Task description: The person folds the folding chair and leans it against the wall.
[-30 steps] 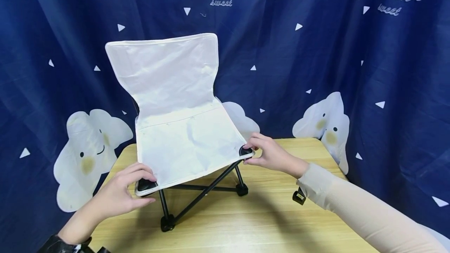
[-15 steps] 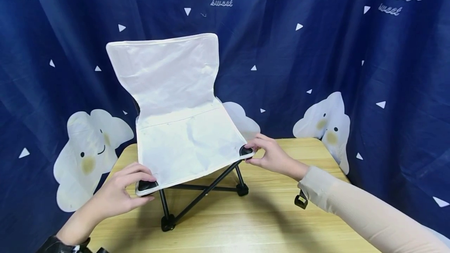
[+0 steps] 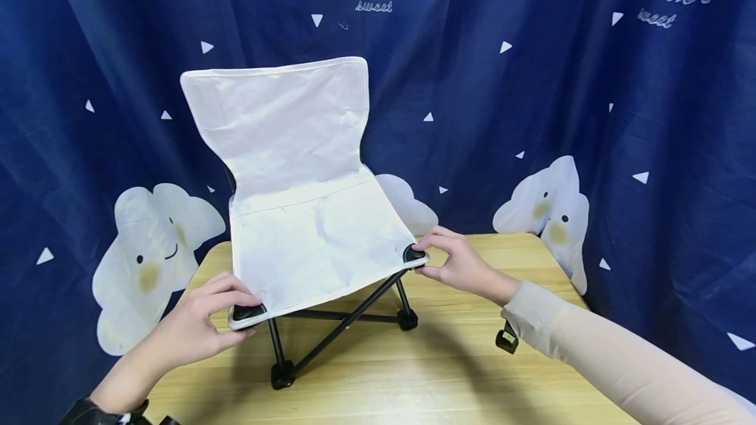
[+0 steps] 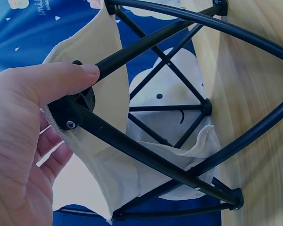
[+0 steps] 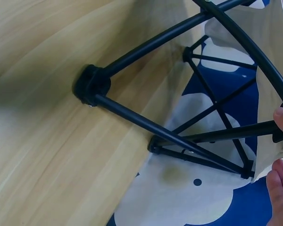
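A white folding chair [image 3: 313, 235] with a black tubular frame stands unfolded on the wooden table, its backrest toward the curtain. My left hand [image 3: 203, 320] pinches the front left seat corner, fingers on top of the black corner piece [image 3: 248, 311] and thumb below. In the left wrist view, that thumb [image 4: 61, 80] lies against the black joint where the frame tubes meet. At the front right corner my right hand [image 3: 451, 260] pinches the other black corner piece [image 3: 415, 254]. Only a few fingertips [image 5: 279, 186] of it show in the right wrist view, beside the fabric edge.
The wooden table [image 3: 378, 392] reaches forward to a dark blue curtain [image 3: 461, 103] printed with clouds and triangles. Black feet [image 3: 282, 374] of the chair rest on the tabletop. A black strap buckle [image 3: 506, 338] hangs under the right sleeve.
Almost nothing differs. Both hands keep their hold on the front seat corners, with the left thumb slightly closer in under its corner. The chair stands in the same place.
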`<state>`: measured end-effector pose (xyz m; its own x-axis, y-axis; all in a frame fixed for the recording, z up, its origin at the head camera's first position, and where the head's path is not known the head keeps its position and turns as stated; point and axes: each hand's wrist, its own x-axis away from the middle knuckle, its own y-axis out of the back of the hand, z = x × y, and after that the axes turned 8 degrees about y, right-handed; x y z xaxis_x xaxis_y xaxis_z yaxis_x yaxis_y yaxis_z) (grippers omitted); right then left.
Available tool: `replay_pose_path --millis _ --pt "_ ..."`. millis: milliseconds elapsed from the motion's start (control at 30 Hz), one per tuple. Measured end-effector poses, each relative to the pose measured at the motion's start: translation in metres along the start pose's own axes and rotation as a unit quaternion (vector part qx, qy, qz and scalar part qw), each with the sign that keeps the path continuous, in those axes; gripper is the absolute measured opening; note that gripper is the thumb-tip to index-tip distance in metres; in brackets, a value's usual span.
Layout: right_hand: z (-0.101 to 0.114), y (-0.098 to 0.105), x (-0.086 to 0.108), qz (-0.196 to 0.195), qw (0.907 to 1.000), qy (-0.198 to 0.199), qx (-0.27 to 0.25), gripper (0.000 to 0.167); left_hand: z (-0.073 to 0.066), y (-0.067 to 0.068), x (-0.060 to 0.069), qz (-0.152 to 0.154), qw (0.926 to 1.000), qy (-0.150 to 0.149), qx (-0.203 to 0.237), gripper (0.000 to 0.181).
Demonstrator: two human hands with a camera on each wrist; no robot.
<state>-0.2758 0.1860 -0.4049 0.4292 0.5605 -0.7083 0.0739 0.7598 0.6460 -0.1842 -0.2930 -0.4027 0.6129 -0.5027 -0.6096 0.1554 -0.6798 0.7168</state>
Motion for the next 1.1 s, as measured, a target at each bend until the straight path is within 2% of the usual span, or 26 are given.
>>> replay_pose_path --millis 200,333,500,733,867,1100 --pt "0.0 -0.002 0.001 -0.005 1.0 -0.002 0.001 0.038 -0.001 0.001 0.0 -0.006 0.9999 -0.007 -0.008 0.043" --pt "0.003 -0.002 0.001 -0.003 0.9999 -0.011 0.001 0.038 -0.002 0.003 -0.001 -0.003 0.9998 -0.015 -0.008 0.021" --pt "0.007 -0.001 0.001 -0.002 0.9997 -0.026 -0.003 0.038 -0.003 0.004 -0.004 -0.009 0.999 -0.035 -0.025 0.053" --pt "0.008 0.0 0.0 -0.004 0.9995 -0.03 -0.011 0.038 -0.001 0.001 -0.008 -0.03 0.9971 -0.065 -0.026 0.058" --pt "0.005 0.001 0.0 -0.006 0.9995 -0.027 -0.013 0.038 0.0 -0.002 -0.009 -0.036 0.9974 -0.061 -0.013 0.058" --pt "0.012 -0.001 -0.001 -0.013 0.9996 -0.02 -0.014 0.037 0.001 0.006 -0.009 -0.023 0.9996 -0.017 0.0 0.055"
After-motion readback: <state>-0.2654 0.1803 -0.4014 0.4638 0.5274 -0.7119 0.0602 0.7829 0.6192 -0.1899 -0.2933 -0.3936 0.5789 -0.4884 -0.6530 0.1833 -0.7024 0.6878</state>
